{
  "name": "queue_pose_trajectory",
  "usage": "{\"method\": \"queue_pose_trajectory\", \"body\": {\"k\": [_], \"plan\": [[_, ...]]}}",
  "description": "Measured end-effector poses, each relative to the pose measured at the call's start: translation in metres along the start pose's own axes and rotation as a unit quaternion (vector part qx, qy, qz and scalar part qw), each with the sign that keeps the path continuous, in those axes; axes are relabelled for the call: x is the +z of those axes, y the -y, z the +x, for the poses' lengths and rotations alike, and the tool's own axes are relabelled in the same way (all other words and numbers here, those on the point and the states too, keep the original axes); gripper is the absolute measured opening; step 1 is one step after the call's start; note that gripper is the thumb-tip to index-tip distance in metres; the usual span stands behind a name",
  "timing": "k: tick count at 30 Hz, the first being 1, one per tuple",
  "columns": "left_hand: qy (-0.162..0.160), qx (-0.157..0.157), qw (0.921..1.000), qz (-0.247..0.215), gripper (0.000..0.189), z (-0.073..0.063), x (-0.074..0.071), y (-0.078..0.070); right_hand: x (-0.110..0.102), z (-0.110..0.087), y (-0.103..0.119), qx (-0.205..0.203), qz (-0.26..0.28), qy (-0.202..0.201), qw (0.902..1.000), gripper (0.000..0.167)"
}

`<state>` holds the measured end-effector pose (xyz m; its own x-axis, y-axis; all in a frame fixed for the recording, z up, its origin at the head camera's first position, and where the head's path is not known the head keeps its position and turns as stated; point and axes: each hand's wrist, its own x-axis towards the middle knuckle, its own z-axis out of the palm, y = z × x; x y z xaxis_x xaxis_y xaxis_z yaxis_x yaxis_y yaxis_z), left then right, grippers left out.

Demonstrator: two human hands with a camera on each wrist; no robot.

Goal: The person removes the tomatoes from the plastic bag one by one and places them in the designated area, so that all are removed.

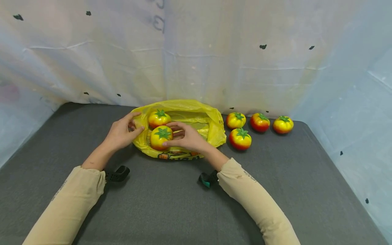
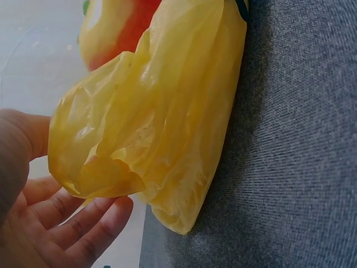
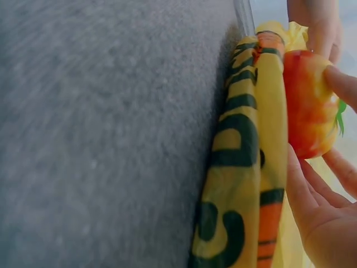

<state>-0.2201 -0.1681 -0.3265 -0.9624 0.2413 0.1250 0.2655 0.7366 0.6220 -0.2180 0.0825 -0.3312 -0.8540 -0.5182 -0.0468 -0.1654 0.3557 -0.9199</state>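
A yellow plastic bag (image 1: 216, 131) lies on the grey table with its mouth spread wide. My right hand (image 1: 190, 137) holds a yellow-and-red tomato (image 1: 158, 141) with a green leafy top, thumb on the near side and fingers on the far side, inside the bag's mouth. Just behind it, a second tomato (image 1: 155, 119) sits in the bag. At the bag's left side, my left hand (image 1: 120, 133) holds the rim, with the thumb inside and the fingers outside. The left wrist view shows these fingers (image 2: 83, 234) against the yellow plastic. Dark print marks the bag's front (image 3: 234, 139).
Several more tomatoes (image 1: 240, 139) stand on the table right of the bag, one close to its edge. A pale sheet wall (image 1: 196, 75) rises directly behind the bag. Black wrist mounts (image 1: 117, 174) hang under both forearms, over the grey table (image 1: 165, 204).
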Motion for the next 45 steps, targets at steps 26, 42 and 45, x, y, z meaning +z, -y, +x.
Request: {"method": "queue_pose_trajectory", "body": {"k": [26,42,45], "plan": [[0.010,-0.009,0.9999,0.000,0.057,0.003,-0.002,0.000,-0.036,-0.047,0.002,-0.014,-0.013,-0.018,0.9997,0.059],[0.005,-0.007,1.0000,0.000,0.058,0.001,-0.003,0.004,-0.063,-0.071,-0.012,-0.006,-0.011,-0.059,0.9982,0.058],[0.005,-0.006,1.0000,0.000,0.058,0.002,-0.003,0.003,-0.066,-0.074,-0.015,-0.005,-0.011,-0.066,0.9977,0.058]]}}
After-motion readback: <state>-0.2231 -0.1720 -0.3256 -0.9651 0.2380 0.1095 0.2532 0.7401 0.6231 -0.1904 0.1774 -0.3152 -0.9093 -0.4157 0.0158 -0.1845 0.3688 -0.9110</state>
